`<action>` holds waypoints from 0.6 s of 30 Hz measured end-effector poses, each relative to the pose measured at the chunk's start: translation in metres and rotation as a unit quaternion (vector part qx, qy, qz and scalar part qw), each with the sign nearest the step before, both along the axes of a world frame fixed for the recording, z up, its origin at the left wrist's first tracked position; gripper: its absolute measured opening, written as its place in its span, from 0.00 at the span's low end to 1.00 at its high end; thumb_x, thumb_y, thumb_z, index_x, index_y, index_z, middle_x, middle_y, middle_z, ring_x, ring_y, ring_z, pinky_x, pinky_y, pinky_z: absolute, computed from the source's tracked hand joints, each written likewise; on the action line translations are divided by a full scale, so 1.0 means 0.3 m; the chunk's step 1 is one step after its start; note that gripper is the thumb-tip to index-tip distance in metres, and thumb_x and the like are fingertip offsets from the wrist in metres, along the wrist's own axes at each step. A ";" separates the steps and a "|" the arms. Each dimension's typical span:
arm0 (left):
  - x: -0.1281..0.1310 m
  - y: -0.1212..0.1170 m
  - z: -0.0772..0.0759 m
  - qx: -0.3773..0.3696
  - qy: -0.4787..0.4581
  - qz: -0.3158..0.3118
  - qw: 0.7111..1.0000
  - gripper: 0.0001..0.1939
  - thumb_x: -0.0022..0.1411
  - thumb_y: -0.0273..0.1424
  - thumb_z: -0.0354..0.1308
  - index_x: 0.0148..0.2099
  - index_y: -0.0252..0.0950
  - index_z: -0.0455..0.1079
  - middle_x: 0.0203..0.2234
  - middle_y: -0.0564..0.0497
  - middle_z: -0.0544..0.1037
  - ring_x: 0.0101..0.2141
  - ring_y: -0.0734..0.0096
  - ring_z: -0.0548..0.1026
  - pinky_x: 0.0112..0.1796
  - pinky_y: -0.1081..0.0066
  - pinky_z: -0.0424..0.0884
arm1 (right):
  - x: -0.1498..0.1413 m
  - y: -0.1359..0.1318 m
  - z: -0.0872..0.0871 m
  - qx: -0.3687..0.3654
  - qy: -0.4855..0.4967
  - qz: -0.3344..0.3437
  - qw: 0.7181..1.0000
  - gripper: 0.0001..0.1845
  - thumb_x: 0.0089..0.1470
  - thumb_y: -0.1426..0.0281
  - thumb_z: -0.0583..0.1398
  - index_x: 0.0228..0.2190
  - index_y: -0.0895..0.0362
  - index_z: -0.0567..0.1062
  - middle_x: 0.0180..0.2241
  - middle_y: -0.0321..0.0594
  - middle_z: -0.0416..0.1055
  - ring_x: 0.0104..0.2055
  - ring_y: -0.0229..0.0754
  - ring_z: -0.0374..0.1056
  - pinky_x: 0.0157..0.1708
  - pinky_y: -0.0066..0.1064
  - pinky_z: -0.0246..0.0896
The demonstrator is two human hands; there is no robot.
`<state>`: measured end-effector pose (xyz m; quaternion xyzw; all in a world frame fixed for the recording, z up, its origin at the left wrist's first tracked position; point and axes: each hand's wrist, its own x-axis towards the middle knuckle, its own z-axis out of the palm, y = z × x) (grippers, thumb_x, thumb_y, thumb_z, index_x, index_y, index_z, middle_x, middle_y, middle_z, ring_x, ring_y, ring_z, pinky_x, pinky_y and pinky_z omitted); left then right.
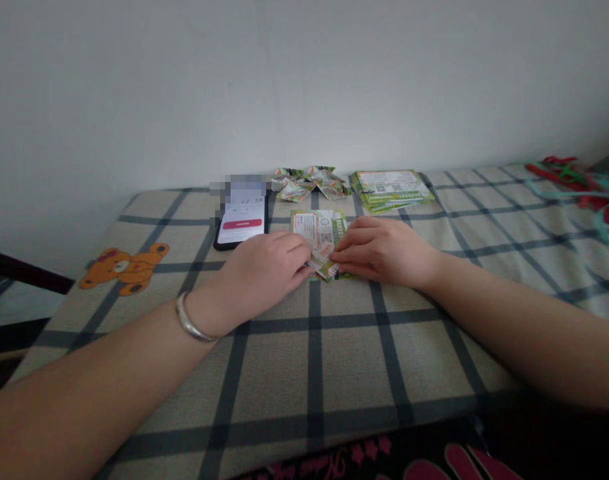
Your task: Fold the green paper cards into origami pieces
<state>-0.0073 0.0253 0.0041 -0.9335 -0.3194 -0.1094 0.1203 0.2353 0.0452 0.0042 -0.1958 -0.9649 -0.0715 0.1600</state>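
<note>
A printed green-and-white paper sheet (311, 227) lies on the tablecloth between my hands. Its near edge is folded over, and the flaps come together at a point by my fingertips. My left hand (269, 267), with a silver bangle on the wrist, has its fingers closed on the sheet's near left side. On the near right side, my right hand (379, 250) pinches the folded part with fingers pressed together. The thumbs are partly hidden, as are the sheet's near corners under the fingers.
A phone (241, 213) with a lit screen lies left of the sheet. Behind are several folded paper pieces (311, 183) and a stack of printed sheets (391, 187). An orange bear cutout (127, 269) is at left, red and teal strips (574, 183) at right. The wall (304, 87) borders the table.
</note>
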 end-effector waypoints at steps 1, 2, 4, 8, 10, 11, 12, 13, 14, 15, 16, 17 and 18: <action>0.000 0.001 -0.001 0.003 -0.003 -0.002 1.000 0.11 0.67 0.33 0.53 0.38 0.31 0.73 0.34 0.45 0.77 0.37 0.59 0.75 0.37 0.62 0.73 | -0.001 -0.004 0.001 0.009 -0.005 -0.002 1.000 0.15 0.63 0.65 0.54 0.41 0.56 0.79 0.37 0.43 0.77 0.42 0.44 0.68 0.39 0.34 0.63; 0.001 0.001 -0.003 0.006 -0.005 -0.005 1.000 0.12 0.67 0.33 0.52 0.37 0.31 0.73 0.34 0.45 0.77 0.37 0.59 0.75 0.37 0.62 0.73 | -0.003 -0.008 0.001 0.017 -0.010 -0.007 1.000 0.15 0.63 0.66 0.54 0.41 0.57 0.79 0.37 0.43 0.77 0.41 0.43 0.69 0.38 0.34 0.63; 0.000 0.001 -0.005 0.011 -0.010 -0.008 1.000 0.13 0.68 0.34 0.52 0.37 0.31 0.73 0.34 0.45 0.77 0.36 0.59 0.75 0.37 0.62 0.72 | -0.009 -0.017 0.001 0.034 -0.016 -0.022 0.999 0.15 0.63 0.67 0.54 0.39 0.58 0.79 0.35 0.43 0.78 0.39 0.43 0.70 0.36 0.34 0.63; -0.001 -0.002 -0.009 0.012 -0.025 -0.008 1.000 0.12 0.67 0.34 0.52 0.39 0.31 0.73 0.34 0.46 0.77 0.36 0.60 0.75 0.37 0.62 0.72 | -0.021 -0.034 0.005 0.056 -0.021 -0.046 0.997 0.14 0.62 0.67 0.55 0.36 0.59 0.79 0.33 0.43 0.78 0.35 0.43 0.72 0.33 0.33 0.61; -0.001 -0.003 -0.010 0.013 -0.032 -0.015 0.999 0.11 0.67 0.34 0.53 0.42 0.32 0.73 0.35 0.46 0.78 0.37 0.60 0.75 0.37 0.63 0.72 | -0.024 -0.042 0.009 0.063 -0.018 -0.049 0.997 0.14 0.62 0.68 0.55 0.37 0.59 0.79 0.33 0.42 0.79 0.34 0.43 0.72 0.32 0.33 0.61; -0.002 -0.003 -0.010 0.014 -0.033 -0.020 0.999 0.11 0.66 0.34 0.53 0.43 0.33 0.73 0.36 0.46 0.78 0.38 0.60 0.75 0.37 0.64 0.71 | -0.025 -0.045 0.010 0.067 -0.016 -0.049 0.996 0.13 0.62 0.68 0.55 0.37 0.58 0.79 0.34 0.42 0.79 0.34 0.42 0.72 0.31 0.32 0.60; -0.003 -0.003 -0.010 0.018 -0.032 -0.026 0.999 0.11 0.66 0.34 0.54 0.44 0.34 0.73 0.37 0.47 0.78 0.38 0.60 0.75 0.36 0.64 0.71 | -0.025 -0.049 0.012 0.071 -0.013 -0.047 0.996 0.13 0.62 0.69 0.55 0.38 0.57 0.79 0.35 0.42 0.79 0.34 0.42 0.73 0.30 0.32 0.60; -0.004 -0.002 -0.009 0.023 -0.031 -0.031 0.999 0.11 0.67 0.34 0.53 0.44 0.34 0.73 0.36 0.47 0.78 0.37 0.61 0.75 0.36 0.65 0.71 | -0.025 -0.052 0.012 0.074 -0.010 -0.045 0.996 0.13 0.62 0.69 0.55 0.39 0.57 0.79 0.35 0.41 0.79 0.33 0.42 0.73 0.30 0.32 0.59; -0.005 -0.002 -0.008 0.032 -0.031 -0.034 0.998 0.10 0.67 0.34 0.53 0.43 0.35 0.74 0.35 0.48 0.78 0.36 0.61 0.75 0.35 0.65 0.71 | -0.024 -0.054 0.011 0.076 -0.007 -0.043 0.996 0.13 0.62 0.69 0.55 0.40 0.57 0.79 0.35 0.41 0.79 0.33 0.42 0.73 0.29 0.32 0.59; -0.006 -0.001 -0.007 0.036 -0.029 -0.039 0.998 0.11 0.67 0.34 0.53 0.42 0.35 0.74 0.35 0.48 0.78 0.35 0.62 0.75 0.34 0.65 0.71 | -0.024 -0.055 0.010 0.075 -0.002 -0.043 0.996 0.13 0.62 0.69 0.55 0.41 0.57 0.78 0.36 0.41 0.79 0.33 0.42 0.73 0.29 0.32 0.59; -0.006 -0.002 -0.004 0.042 -0.030 -0.043 0.998 0.12 0.68 0.34 0.52 0.41 0.34 0.75 0.34 0.48 0.78 0.35 0.62 0.75 0.34 0.65 0.70 | -0.024 -0.056 0.007 0.070 0.004 -0.044 0.997 0.13 0.62 0.69 0.55 0.42 0.57 0.78 0.36 0.40 0.80 0.33 0.42 0.73 0.29 0.32 0.59; -0.007 -0.002 -0.002 0.048 -0.031 -0.048 0.997 0.12 0.68 0.34 0.52 0.40 0.34 0.75 0.34 0.47 0.78 0.35 0.62 0.75 0.35 0.65 0.70 | -0.024 -0.055 0.004 0.060 0.010 -0.044 0.997 0.13 0.62 0.69 0.55 0.43 0.57 0.78 0.37 0.40 0.79 0.33 0.42 0.73 0.30 0.31 0.60; -0.007 -0.002 0.000 0.053 -0.032 -0.052 0.997 0.13 0.68 0.34 0.52 0.39 0.34 0.75 0.33 0.47 0.78 0.35 0.62 0.75 0.35 0.64 0.71 | -0.024 -0.054 0.000 0.047 0.016 -0.044 0.998 0.13 0.62 0.69 0.55 0.43 0.57 0.78 0.38 0.40 0.79 0.34 0.41 0.74 0.31 0.31 0.61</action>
